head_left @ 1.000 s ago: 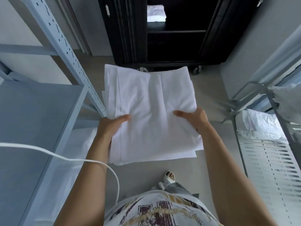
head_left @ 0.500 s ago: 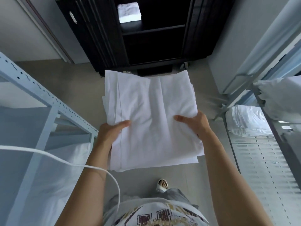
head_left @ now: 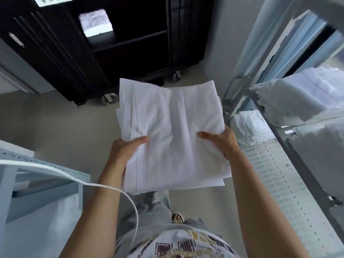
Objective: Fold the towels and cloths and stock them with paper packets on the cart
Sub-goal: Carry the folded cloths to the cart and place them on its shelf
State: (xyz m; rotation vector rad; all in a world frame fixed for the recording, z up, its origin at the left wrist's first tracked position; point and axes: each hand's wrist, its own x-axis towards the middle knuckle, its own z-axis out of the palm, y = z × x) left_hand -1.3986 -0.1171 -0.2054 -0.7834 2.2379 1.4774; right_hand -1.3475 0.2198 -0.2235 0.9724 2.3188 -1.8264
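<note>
In mid-air over the floor, the stack of folded white cloths (head_left: 173, 135) is sitting level, facing the black cart (head_left: 93, 43). Left hand (head_left: 124, 151) and right hand (head_left: 223, 142) are gripping its near side edges, thumbs on top, fingers curled underneath. A folded white towel (head_left: 95, 22) is lying on the cart's upper shelf.

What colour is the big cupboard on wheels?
Black. The tall wheeled cart with open shelves shows best in the head view.
</note>
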